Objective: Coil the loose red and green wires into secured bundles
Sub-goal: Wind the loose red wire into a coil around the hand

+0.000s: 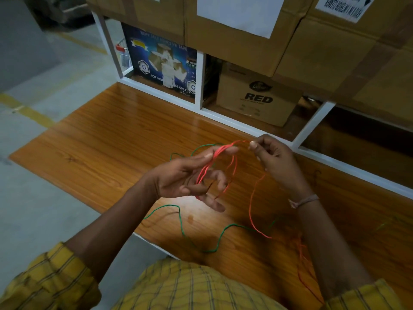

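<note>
My left hand [190, 177] holds several loops of the red wire [214, 162] wound across its spread fingers, above the wooden table [107, 135]. My right hand [274, 157] pinches the red wire's far end between thumb and forefinger, just right of the loops. A loose length of red wire hangs down from the hands and trails over the table toward my right arm. The green wire [201, 240] lies loose on the table in wavy curves below my hands, and another part of it shows behind my left fingers.
A white shelf frame [201, 83] runs along the table's far edge, holding a blue tape box [161, 63] and a cardboard box marked RED [257, 99]. Large cardboard cartons [234, 30] sit on top. Grey floor lies to the left.
</note>
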Available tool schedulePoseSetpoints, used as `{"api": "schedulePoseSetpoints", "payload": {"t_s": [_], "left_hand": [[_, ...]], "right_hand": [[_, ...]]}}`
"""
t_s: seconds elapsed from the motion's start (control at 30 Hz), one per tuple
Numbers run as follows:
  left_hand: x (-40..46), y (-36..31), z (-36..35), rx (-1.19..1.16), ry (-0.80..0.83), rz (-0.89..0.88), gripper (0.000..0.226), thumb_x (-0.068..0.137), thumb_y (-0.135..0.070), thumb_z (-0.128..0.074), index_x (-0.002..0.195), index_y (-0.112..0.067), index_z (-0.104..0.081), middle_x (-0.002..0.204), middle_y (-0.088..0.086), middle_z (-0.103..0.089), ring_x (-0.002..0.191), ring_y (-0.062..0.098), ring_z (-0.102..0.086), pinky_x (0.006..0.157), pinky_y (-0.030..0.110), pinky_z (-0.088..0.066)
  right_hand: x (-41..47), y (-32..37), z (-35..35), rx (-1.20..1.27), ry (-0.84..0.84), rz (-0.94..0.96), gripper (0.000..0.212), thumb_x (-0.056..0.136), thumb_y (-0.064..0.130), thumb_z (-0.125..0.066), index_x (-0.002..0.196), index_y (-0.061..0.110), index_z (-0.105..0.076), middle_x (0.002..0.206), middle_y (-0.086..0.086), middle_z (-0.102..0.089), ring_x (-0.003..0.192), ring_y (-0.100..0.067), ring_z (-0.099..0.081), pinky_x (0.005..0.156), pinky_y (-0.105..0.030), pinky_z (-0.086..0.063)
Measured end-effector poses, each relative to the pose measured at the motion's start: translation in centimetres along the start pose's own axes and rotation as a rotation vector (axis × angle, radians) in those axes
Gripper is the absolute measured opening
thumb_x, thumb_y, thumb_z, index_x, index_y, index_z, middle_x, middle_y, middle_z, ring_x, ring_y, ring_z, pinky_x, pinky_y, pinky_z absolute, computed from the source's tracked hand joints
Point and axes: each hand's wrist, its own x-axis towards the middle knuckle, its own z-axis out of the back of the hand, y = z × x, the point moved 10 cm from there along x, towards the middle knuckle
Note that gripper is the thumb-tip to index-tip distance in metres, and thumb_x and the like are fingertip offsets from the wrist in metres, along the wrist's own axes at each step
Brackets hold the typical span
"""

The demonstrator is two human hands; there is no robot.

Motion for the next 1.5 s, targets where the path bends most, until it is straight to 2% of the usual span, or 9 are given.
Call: {"api": "schedulePoseSetpoints", "payload": {"t_s": [0.17,0.33,0.43,0.57,0.77,0.9,1.07,1.3,1.5], "left_hand": [[0.7,-3.2,1.5,-0.218,-0.051,-0.251,0.052,0.115,-0.038,-0.028,0.167,-0.034,-0.029,0.135,0.023,-0.064,0.064,0.013,-0.071,0.112,0.073,-0.038],[0.9,-4.9,4.9,-0.298,-0.290,-0.415,0.042,0.116,-0.038,-0.029,0.155,-0.034,-0.045,0.137,0.025,-0.066,0.064,0.010,-0.071,0.099,0.062,-0.059],[0.8,-5.6,6.4,-0.288,-0.398,-0.473,0.037,0.116,-0.038,-0.031,0.148,-0.034,-0.047,0.151,0.032,-0.053,0.077,0.020,-0.077,0.101,0.065,-0.056],[0.5,-5.4,8.0,-0.086,-0.589,-0.440,0.032,0.116,-0.040,-0.034,0.147,-0.039,-0.045,0.153,0.025,-0.050,0.117,0.049,-0.071,0.096,0.063,-0.055],[-0.1,-4.7,8.9,0.483,-0.791,-0.285,0.039,0.116,-0.036,-0.043,0.153,-0.042,-0.037,0.148,-0.008,-0.053,0.118,0.030,-0.075,0.081,0.035,-0.056],[0.3,-3.6,8.6,0.760,-0.694,-0.203,0.041,0.115,-0.036,-0.044,0.155,-0.038,-0.035,0.154,0.002,-0.050,0.106,0.037,-0.077,0.082,0.036,-0.062],[0.5,-1.4,7.1,0.634,-0.545,-0.005,0.036,0.114,-0.036,-0.047,0.149,-0.040,-0.040,0.137,0.024,-0.056,0.087,0.055,-0.074,0.079,0.049,-0.067],[1.2,0.2,3.8,0.335,-0.204,0.081,0.034,0.116,-0.039,-0.035,0.150,-0.039,-0.042,0.137,0.032,-0.065,0.054,0.021,-0.066,0.054,0.035,-0.062],[1.3,0.6,1.5,0.122,-0.046,0.066,0.051,0.116,-0.040,-0.023,0.166,-0.030,-0.029,0.142,0.049,-0.050,0.038,0.006,-0.047,0.035,0.019,-0.040]], "right_hand": [[-1.1,-1.5,-3.9,0.018,0.099,-0.077,0.029,0.112,0.028,-0.050,0.109,0.042,-0.075,0.071,-0.004,-0.053,0.051,-0.010,-0.043,0.048,-0.026,-0.040],[-3.5,-4.2,-6.8,0.018,0.237,-0.292,0.031,0.113,0.027,-0.046,0.138,0.035,-0.062,0.072,-0.005,-0.055,0.046,-0.011,-0.041,0.041,-0.026,-0.039],[-4.9,-5.3,-8.7,-0.179,0.397,-0.303,0.025,0.113,0.029,-0.045,0.129,0.032,-0.064,0.066,-0.001,-0.058,0.040,-0.007,-0.042,0.041,-0.026,-0.037],[-6.9,-4.4,-9.9,-0.338,0.609,-0.283,0.038,0.112,0.035,-0.049,0.125,0.007,-0.069,0.060,0.005,-0.064,0.042,-0.012,-0.050,0.040,-0.025,-0.041],[-7.8,0.5,-8.6,-0.243,0.755,-0.223,0.028,0.108,0.027,-0.058,0.133,0.024,-0.071,0.065,0.000,-0.058,0.047,-0.009,-0.048,0.044,-0.023,-0.042],[-6.7,3.0,-6.7,-0.182,0.719,-0.143,0.017,0.105,0.019,-0.064,0.117,0.017,-0.076,0.067,0.000,-0.057,0.056,-0.006,-0.051,0.049,-0.022,-0.042],[-4.8,4.6,-3.5,-0.019,0.628,-0.061,0.022,0.095,0.029,-0.072,0.102,0.008,-0.075,0.069,-0.031,-0.051,0.051,-0.019,-0.047,0.049,-0.022,-0.047],[-1.4,5.7,0.1,-0.062,0.301,0.054,0.019,0.097,0.025,-0.068,0.097,0.006,-0.071,0.070,-0.006,-0.059,0.057,-0.017,-0.051,0.053,-0.023,-0.045],[0.9,3.5,0.6,-0.156,0.044,0.107,0.018,0.097,0.029,-0.075,0.095,0.011,-0.071,0.086,-0.025,-0.062,0.073,-0.020,-0.053,0.065,-0.034,-0.045]]}}
